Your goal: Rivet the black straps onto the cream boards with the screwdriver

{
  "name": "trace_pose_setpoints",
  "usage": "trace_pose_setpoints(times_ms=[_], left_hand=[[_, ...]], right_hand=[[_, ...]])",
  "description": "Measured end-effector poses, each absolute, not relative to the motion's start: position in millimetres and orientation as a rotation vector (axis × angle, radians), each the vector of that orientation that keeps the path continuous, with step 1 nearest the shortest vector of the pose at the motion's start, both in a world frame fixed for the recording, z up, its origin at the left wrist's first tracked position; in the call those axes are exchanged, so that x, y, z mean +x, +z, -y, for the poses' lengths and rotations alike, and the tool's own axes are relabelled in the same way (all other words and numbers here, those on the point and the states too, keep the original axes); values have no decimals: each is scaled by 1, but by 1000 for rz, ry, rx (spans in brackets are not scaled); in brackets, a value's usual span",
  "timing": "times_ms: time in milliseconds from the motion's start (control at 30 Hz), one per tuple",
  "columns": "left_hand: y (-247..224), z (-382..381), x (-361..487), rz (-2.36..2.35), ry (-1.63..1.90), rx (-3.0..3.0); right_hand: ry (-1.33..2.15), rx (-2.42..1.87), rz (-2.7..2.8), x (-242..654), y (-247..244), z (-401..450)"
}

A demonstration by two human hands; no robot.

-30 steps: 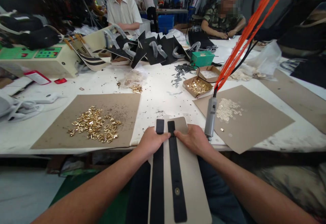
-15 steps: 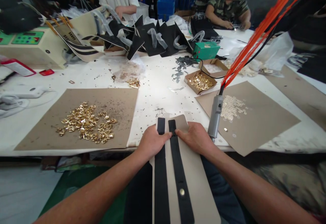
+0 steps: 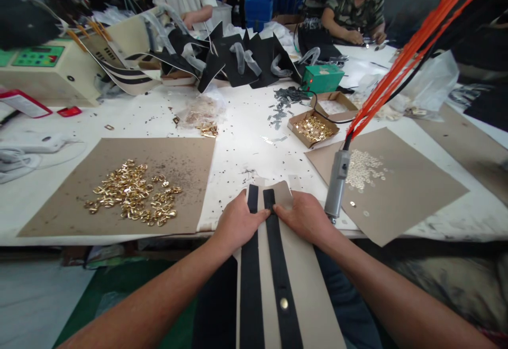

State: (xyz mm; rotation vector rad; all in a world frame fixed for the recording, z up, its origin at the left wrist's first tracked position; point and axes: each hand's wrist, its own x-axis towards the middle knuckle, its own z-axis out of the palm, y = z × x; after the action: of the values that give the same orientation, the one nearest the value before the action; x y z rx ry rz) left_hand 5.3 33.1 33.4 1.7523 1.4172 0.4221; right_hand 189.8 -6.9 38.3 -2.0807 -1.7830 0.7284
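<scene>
Head view: the left hand (image 3: pixel 242 223) and the right hand (image 3: pixel 304 218) lie flat and open on a cream panel (image 3: pixel 296 280), and their fingertips meet at a black strip (image 3: pixel 281 267). Neither hand grips; they only press down. The cream panel sits on the edge of the table (image 3: pixel 246 153), with its near end over the lap. The work in hand looks like smoothing the black strip flat. The next move calls for steady, even pressing. A gray tool (image 3: pixel 336 185) lies just beside the right hand.
</scene>
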Motion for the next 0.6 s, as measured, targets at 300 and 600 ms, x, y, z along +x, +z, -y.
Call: trace_pose_setpoints(times_ms=[300,600], left_hand=[[32,-28,9,-1226,668,2484],[-8,-33,9,-1140,914,2311]], right_hand=[[704,-2145,1812,188,39,2],[530,-1829,1568,195,49,35]])
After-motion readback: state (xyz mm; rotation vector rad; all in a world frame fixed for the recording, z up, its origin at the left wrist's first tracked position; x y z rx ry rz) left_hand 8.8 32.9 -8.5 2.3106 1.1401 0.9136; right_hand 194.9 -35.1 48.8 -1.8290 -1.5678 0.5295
